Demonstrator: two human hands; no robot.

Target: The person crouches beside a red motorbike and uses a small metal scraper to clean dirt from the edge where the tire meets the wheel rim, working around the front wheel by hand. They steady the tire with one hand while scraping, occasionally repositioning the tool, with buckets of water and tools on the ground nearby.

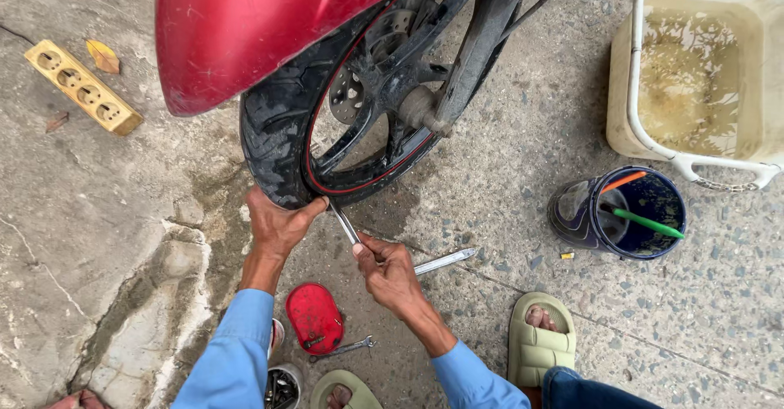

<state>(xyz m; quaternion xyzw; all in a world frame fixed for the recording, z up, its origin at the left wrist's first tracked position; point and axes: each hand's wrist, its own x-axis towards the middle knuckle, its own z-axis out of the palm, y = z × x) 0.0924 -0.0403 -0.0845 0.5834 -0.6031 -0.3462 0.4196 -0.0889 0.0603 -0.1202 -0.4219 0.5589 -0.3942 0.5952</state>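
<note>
A motorbike's front wheel stands on the concrete, with a black tyre, a red-striped rim and a red mudguard above it. My left hand presses on the tyre's lower edge by the rim. My right hand grips a metal tyre lever whose tip is wedged between tyre and rim. A second metal lever lies on the ground just right of my right hand.
A red lid, a small spanner and a tin of parts lie between my arms. To the right stand a dark blue cup of tools and a white tub of murky water. A yellow socket strip lies far left.
</note>
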